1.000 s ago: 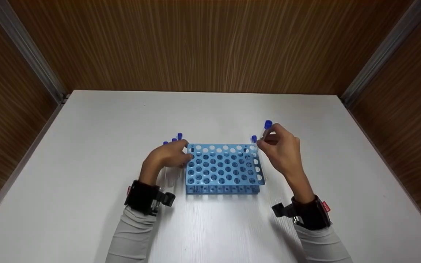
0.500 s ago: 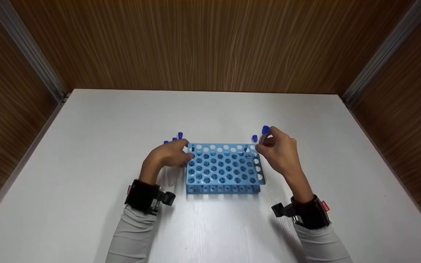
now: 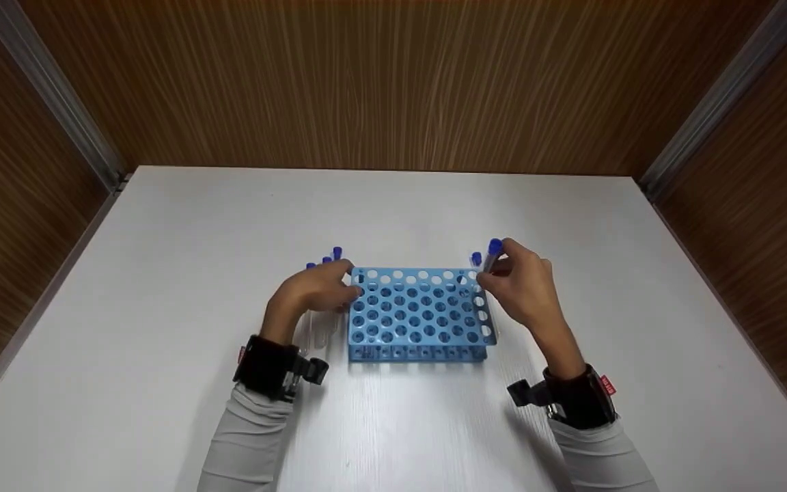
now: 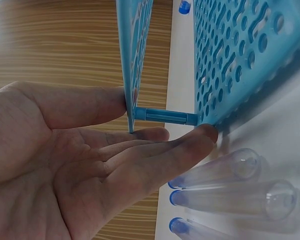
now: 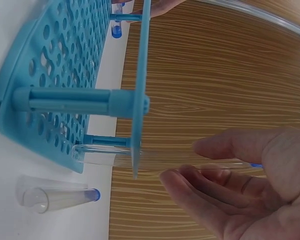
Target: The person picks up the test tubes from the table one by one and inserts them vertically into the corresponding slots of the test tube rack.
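Just above rack edge [image 5: 141, 75], right hand [image 3: 522, 285].

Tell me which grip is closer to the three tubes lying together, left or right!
Left. The left grip holds the rack by its left end, close to the three tubes. The right grip is by the rack's right end, pinching another tube.

A white desk [image 3: 557, 212] with faint grain spreads below, bright with glare near its front. Behind its far edge rises a brown wood-grain back panel [image 3: 393, 82], its streaks running upright in the head view. A matching left panel [image 3: 11, 178] and right panel [image 3: 755, 157] flank the desk. Grey metal strips line both corners: a left strip [image 3: 48, 85] and a right strip [image 3: 718, 92], each slanting down toward the desk's far corners.
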`<state>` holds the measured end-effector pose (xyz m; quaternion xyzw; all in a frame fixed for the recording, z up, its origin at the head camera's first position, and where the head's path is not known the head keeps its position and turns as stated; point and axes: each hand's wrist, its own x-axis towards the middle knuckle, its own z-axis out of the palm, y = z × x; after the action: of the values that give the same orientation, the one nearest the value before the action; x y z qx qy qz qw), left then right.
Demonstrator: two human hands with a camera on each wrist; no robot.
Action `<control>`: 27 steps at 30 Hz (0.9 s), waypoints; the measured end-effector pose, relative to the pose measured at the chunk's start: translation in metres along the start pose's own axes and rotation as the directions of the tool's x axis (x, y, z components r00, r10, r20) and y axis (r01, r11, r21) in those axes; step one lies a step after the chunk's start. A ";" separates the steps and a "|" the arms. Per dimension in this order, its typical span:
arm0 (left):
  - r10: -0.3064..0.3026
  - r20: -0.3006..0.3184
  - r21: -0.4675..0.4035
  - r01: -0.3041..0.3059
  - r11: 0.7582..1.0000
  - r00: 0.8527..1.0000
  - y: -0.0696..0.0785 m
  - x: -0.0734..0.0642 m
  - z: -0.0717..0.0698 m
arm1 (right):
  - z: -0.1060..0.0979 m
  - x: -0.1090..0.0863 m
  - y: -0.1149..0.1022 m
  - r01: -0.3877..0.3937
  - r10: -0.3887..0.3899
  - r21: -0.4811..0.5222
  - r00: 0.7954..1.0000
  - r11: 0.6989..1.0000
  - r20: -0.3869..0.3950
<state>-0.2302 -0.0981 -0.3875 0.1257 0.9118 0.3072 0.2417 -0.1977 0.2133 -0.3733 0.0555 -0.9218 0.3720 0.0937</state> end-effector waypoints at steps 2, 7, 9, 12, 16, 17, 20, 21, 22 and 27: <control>-0.005 0.003 -0.005 0.005 1.000 1.000 0.000 0.001 0.000 | 0.000 0.000 0.000 0.004 -0.004 -0.004 1.000 1.000 -0.002; -0.014 0.007 -0.015 0.014 1.000 1.000 0.001 0.000 0.000 | -0.001 0.001 -0.001 -0.005 0.005 -0.007 1.000 1.000 0.004; -0.014 0.006 -0.017 0.014 1.000 1.000 0.001 0.000 0.000 | -0.001 0.001 -0.001 -0.009 0.009 -0.009 1.000 1.000 0.009; -0.016 0.002 -0.026 0.016 1.000 1.000 0.000 0.001 0.000 | -0.001 0.001 -0.001 -0.010 0.010 -0.013 1.000 1.000 0.014; -0.017 0.001 -0.033 0.017 0.999 1.000 0.000 0.000 0.001 | -0.001 0.001 -0.001 -0.011 0.012 -0.021 1.000 1.000 0.019; -0.018 0.001 -0.034 0.018 0.999 1.000 0.000 0.000 0.001 | -0.001 0.001 -0.001 -0.014 0.014 -0.023 1.000 1.000 0.021; -0.016 0.002 -0.032 0.016 0.999 1.000 0.000 0.000 0.001 | -0.001 0.001 -0.002 -0.020 0.021 -0.027 0.999 0.999 0.028; -0.016 0.003 -0.033 0.016 0.999 1.000 0.001 0.000 0.000 | -0.002 0.001 -0.002 -0.020 0.021 -0.027 0.999 0.999 0.030; -0.016 0.004 -0.033 0.017 0.999 1.000 0.001 0.000 0.000 | -0.002 0.001 -0.002 -0.025 0.025 -0.027 0.999 0.999 0.033; -0.010 0.006 -0.022 0.010 1.000 1.000 0.000 0.000 0.000 | -0.002 0.000 -0.001 -0.024 0.025 -0.025 0.999 0.999 0.041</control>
<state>-0.2303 -0.0977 -0.3873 0.1196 0.9082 0.3157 0.2475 -0.1976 0.2135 -0.3710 0.0507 -0.9288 0.3603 0.0705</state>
